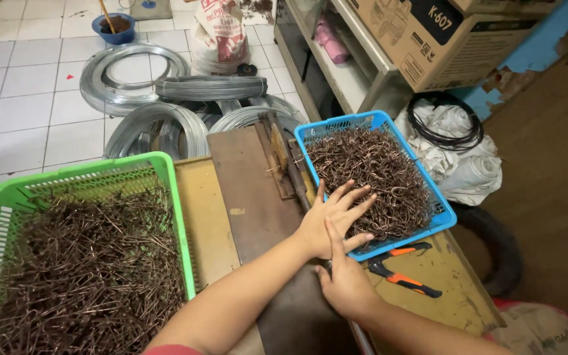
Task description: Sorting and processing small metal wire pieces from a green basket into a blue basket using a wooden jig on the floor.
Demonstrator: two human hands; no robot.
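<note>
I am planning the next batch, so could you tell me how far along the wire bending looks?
Done: the blue basket holds a heap of bent wire pieces. In hand: the left hand lies flat on that heap, the right hand below it. Left: the green basket is full of straight pieces.

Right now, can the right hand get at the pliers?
Probably yes. The right hand lies beside the pliers on the bench, and nothing stands between them; the left hand rests on the blue basket.

bare board strip (244, 190) between green basket (179, 217) and blue basket (445, 220), pliers (405, 279) right
</note>
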